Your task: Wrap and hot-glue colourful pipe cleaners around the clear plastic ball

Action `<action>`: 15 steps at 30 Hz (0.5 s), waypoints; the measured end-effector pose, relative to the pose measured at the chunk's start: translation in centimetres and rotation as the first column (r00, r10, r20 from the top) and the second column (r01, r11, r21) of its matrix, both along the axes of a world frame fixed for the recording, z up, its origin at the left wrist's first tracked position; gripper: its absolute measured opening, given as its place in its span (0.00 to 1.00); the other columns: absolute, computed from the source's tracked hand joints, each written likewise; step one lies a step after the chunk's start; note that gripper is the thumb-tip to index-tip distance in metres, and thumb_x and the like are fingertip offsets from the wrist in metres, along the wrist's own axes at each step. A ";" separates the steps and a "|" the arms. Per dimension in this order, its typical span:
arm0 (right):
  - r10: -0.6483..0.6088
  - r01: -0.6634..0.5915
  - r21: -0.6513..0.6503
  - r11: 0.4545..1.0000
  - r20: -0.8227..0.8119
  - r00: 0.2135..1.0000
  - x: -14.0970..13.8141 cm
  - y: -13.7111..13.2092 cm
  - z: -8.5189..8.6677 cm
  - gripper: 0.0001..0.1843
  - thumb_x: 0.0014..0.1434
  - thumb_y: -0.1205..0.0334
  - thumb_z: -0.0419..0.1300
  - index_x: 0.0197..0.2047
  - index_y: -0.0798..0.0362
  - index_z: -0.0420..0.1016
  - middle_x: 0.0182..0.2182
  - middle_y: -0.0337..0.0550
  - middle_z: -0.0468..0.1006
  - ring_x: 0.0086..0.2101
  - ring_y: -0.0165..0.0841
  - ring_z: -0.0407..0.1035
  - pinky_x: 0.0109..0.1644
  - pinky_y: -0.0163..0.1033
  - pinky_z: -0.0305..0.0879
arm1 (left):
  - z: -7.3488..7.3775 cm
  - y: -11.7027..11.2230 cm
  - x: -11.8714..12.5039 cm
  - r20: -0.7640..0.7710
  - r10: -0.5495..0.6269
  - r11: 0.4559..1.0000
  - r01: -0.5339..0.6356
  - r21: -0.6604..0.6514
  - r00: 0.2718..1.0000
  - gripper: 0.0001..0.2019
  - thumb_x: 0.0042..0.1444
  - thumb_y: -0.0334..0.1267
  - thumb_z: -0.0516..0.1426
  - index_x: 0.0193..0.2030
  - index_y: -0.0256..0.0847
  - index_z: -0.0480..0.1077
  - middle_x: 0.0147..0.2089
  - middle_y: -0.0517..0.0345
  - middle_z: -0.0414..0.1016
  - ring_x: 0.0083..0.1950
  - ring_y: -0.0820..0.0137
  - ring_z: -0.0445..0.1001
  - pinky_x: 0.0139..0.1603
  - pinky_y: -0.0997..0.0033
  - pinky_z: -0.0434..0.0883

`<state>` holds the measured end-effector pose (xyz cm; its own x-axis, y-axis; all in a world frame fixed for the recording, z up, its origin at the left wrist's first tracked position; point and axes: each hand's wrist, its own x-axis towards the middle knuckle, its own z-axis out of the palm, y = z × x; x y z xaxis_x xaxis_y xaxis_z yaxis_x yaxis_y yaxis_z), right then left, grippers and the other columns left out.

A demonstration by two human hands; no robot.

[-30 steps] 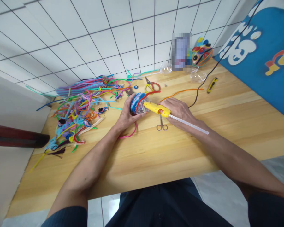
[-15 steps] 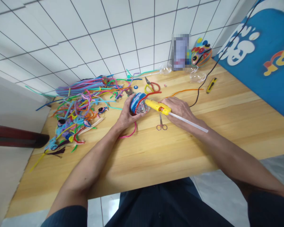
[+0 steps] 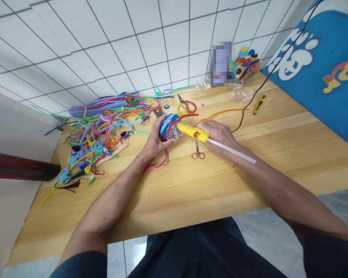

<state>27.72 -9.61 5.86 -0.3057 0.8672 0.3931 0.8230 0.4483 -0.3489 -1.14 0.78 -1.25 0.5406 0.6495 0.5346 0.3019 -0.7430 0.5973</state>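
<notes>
"What's the setting?"
"A tiled wall [image 3: 110, 34] backs a wooden table [image 3: 174, 197]; from the ball, a heap of pipe cleaners [image 3: 106, 125] spreads at nine o'clock."
"And the hands?"
"The right hand [image 3: 220, 133] clasps the yellow hot-glue gun [image 3: 188, 130], fingertips hidden. The left hand [image 3: 155, 142] has thumb and fingers clamped round the pipe-cleaner-wrapped ball [image 3: 164, 127]."
"How do they line up?"
"The ball lies at nine o'clock from the right hand. The gun's long axis runs ten to four, tip at the ball's bare-looking side; contact I can't tell."
"Containers?"
"Clear plastic domes [image 3: 243, 94], two o'clock; contents indistinct."
</notes>
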 end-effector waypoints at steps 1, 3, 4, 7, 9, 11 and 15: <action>0.012 -0.012 -0.008 1.000 0.000 1.000 0.0 0.0 0.0 0.11 0.70 0.69 0.54 0.46 0.48 0.76 0.43 0.49 0.86 0.45 0.43 0.78 0.48 0.45 0.68 | 0.0 0.0 0.0 0.000 0.001 1.000 -0.001 0.000 1.000 0.50 0.64 0.58 0.71 0.84 0.53 0.48 0.82 0.39 0.59 0.84 0.46 0.62 0.84 0.40 0.63; 0.036 -0.036 -0.019 0.999 0.000 0.999 -0.1 -0.1 0.0 0.09 0.70 0.68 0.55 0.46 0.48 0.76 0.43 0.48 0.86 0.45 0.43 0.78 0.48 0.45 0.68 | 0.0 -0.1 0.0 0.003 0.004 1.000 -0.004 -0.002 1.000 0.50 0.64 0.58 0.71 0.84 0.53 0.49 0.82 0.39 0.59 0.84 0.45 0.61 0.84 0.40 0.62; 0.042 -0.042 -0.019 0.999 0.001 0.999 -0.2 -0.1 0.0 0.09 0.70 0.68 0.56 0.46 0.48 0.76 0.44 0.48 0.86 0.45 0.43 0.78 0.48 0.45 0.68 | 0.0 -0.1 0.0 0.003 0.006 1.000 -0.006 -0.005 1.000 0.51 0.64 0.58 0.71 0.84 0.53 0.48 0.82 0.39 0.59 0.84 0.46 0.61 0.84 0.40 0.62; 0.020 -0.020 0.006 1.000 0.010 1.000 -0.3 0.0 -0.2 0.09 0.72 0.67 0.55 0.46 0.48 0.77 0.43 0.48 0.86 0.44 0.43 0.77 0.48 0.45 0.68 | 0.1 -0.1 0.0 -0.001 0.011 1.000 -0.011 -0.008 1.000 0.51 0.64 0.58 0.71 0.83 0.52 0.49 0.82 0.39 0.59 0.84 0.46 0.62 0.84 0.41 0.62; -0.027 0.027 0.035 0.999 0.010 1.000 -0.3 0.2 -0.5 0.10 0.73 0.66 0.54 0.46 0.49 0.77 0.42 0.49 0.85 0.45 0.44 0.77 0.48 0.45 0.68 | 0.1 -0.1 0.0 -0.002 0.011 1.000 -0.011 0.001 1.000 0.51 0.63 0.58 0.71 0.83 0.52 0.49 0.82 0.39 0.59 0.83 0.47 0.62 0.84 0.41 0.63; -0.058 0.058 0.053 0.997 -0.002 0.998 -0.2 0.3 -0.8 0.09 0.73 0.65 0.55 0.47 0.48 0.77 0.42 0.49 0.85 0.45 0.45 0.77 0.48 0.46 0.67 | 0.0 0.0 -0.1 0.001 0.005 1.000 -0.005 0.011 1.000 0.50 0.64 0.59 0.71 0.83 0.52 0.49 0.82 0.39 0.60 0.83 0.47 0.62 0.84 0.41 0.63; -0.007 0.008 0.048 0.999 -0.013 1.000 -0.1 0.5 -1.0 0.09 0.72 0.66 0.55 0.46 0.47 0.77 0.41 0.47 0.85 0.44 0.44 0.76 0.48 0.45 0.67 | 0.0 0.0 -0.1 -0.003 0.002 1.000 -0.002 0.017 1.000 0.50 0.64 0.59 0.70 0.83 0.53 0.49 0.82 0.40 0.60 0.84 0.48 0.62 0.85 0.42 0.62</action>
